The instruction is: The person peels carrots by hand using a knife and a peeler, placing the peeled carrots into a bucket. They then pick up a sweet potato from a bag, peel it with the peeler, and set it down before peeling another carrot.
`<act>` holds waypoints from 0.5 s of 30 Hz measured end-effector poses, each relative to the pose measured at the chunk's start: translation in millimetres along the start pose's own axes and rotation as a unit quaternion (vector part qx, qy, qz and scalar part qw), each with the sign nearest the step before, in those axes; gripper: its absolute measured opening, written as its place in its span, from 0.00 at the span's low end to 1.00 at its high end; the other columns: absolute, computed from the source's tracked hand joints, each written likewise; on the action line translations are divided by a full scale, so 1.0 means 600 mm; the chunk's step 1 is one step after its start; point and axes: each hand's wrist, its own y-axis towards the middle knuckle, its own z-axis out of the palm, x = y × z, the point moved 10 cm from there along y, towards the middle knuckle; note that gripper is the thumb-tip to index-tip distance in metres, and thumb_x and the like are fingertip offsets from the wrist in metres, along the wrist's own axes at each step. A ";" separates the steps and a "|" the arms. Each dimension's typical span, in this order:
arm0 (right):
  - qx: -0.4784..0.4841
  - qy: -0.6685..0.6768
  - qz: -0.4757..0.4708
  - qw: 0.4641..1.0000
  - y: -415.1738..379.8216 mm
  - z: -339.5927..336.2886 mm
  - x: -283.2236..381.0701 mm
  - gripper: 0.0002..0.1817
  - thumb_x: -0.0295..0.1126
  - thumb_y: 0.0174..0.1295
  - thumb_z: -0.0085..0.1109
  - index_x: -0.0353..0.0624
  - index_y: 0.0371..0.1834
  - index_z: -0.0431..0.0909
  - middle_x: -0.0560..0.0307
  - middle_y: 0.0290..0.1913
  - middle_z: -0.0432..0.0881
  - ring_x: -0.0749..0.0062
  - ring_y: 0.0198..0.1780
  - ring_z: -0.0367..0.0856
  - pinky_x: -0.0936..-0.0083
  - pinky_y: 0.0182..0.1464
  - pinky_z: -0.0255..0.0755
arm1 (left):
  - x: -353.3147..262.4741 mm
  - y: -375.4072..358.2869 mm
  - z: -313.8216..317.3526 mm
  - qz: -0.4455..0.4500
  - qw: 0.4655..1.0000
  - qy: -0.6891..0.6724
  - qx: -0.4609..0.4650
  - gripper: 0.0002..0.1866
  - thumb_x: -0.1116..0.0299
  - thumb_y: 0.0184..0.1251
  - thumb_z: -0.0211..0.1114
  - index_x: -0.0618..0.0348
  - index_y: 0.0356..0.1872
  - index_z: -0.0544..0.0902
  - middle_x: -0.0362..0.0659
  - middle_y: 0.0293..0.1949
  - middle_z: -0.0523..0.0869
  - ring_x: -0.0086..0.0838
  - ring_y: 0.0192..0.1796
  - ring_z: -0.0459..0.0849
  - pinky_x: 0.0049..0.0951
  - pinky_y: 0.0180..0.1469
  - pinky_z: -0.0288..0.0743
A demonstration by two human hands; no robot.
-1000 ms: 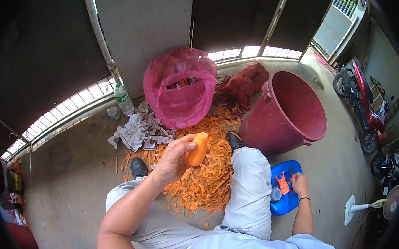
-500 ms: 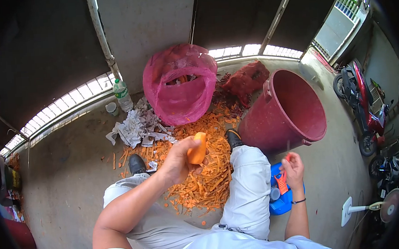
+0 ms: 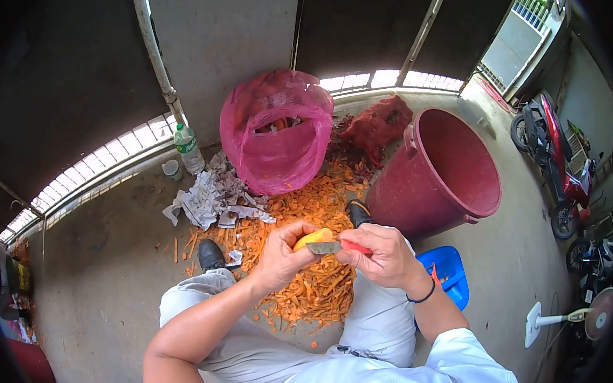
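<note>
Carrot [image 3: 312, 239], perhaps, partly hidden in the left hand's [image 3: 286, 254] grip; the right hand [image 3: 380, 256] clasps a red-handled knife [image 3: 324, 247].

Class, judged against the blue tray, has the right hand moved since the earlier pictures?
Yes. The right hand has moved left, away from the blue tray, bringing the knife to the carrot.

Bare floor [image 3: 109, 295] left of the left shoe [image 3: 211, 254], hand could pass low there. Right side: tall red bin [image 3: 419, 191] blocks reach forward past the right knee. Ahead, peel heap [image 3: 308, 282], then pink bag [image 3: 278, 158]. Floor strip between blue container [image 3: 451, 263] and fan [image 3: 539, 325] open.
</note>
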 end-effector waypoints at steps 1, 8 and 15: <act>0.000 -0.001 0.000 1.000 0.001 0.002 0.001 0.17 0.41 0.64 0.75 0.39 0.47 0.88 0.54 0.31 0.84 0.64 0.29 0.84 0.72 0.31 0.76 | -0.001 -0.001 0.001 0.000 1.000 0.000 0.000 0.13 0.67 0.74 0.70 0.66 0.50 0.82 0.38 0.32 0.82 0.16 0.26 0.74 0.21 0.28 0.64; -0.013 -0.008 -0.008 1.000 -0.005 0.000 0.013 0.16 0.41 0.65 0.75 0.40 0.46 0.88 0.55 0.29 0.83 0.63 0.27 0.83 0.69 0.29 0.74 | -0.003 -0.004 0.009 0.008 1.000 -0.006 -0.010 0.13 0.67 0.73 0.71 0.65 0.49 0.84 0.37 0.31 0.83 0.16 0.26 0.75 0.21 0.28 0.65; -0.023 0.015 -0.011 1.000 -0.010 -0.006 0.008 0.17 0.40 0.64 0.75 0.39 0.47 0.88 0.54 0.28 0.83 0.64 0.26 0.83 0.70 0.28 0.73 | -0.005 -0.012 -0.002 0.031 0.999 0.007 -0.035 0.12 0.72 0.64 0.71 0.64 0.47 0.86 0.36 0.35 0.87 0.16 0.34 0.82 0.20 0.36 0.76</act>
